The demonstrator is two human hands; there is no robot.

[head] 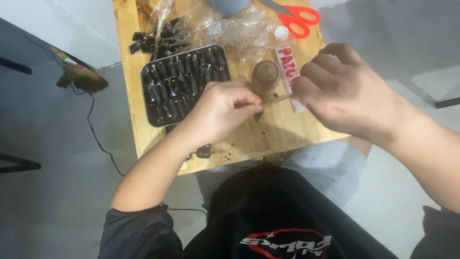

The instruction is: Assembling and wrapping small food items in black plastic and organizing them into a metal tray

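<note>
The fingers (249,103) of the left hand (221,111) were seen curled and pressed together, pinching the left end of a thin wooden stick (277,99). The right end of that stick was pinched between the thumb and fingertips of the right hand (341,91), whose remaining fingers were bent inward. The stick was thus held level between the two hands, just above the near half of a small wooden table (287,129).

Just beyond the stick, between the two hands, a small round jar (266,74) holding something brown was stood; whether the stick touched it could not be told. To the right of the jar, a red and white packet (288,64) was laid flat, partly hidden by the right hand.

To the left of the left hand, a dark rectangular metal tray (148,115) was set on the table, and it was filled with rows of small dark filled plastic tubes (179,81), each knotted at one end. More of the same tubes (155,41) were heaped loose at the far left, beside crumpled clear plastic wrap (230,29). At the far right edge, red-handled scissors (299,19) were laid, with a small white cap (281,33) just beside them. Brown spots were scattered on the near edge of the table.
</note>
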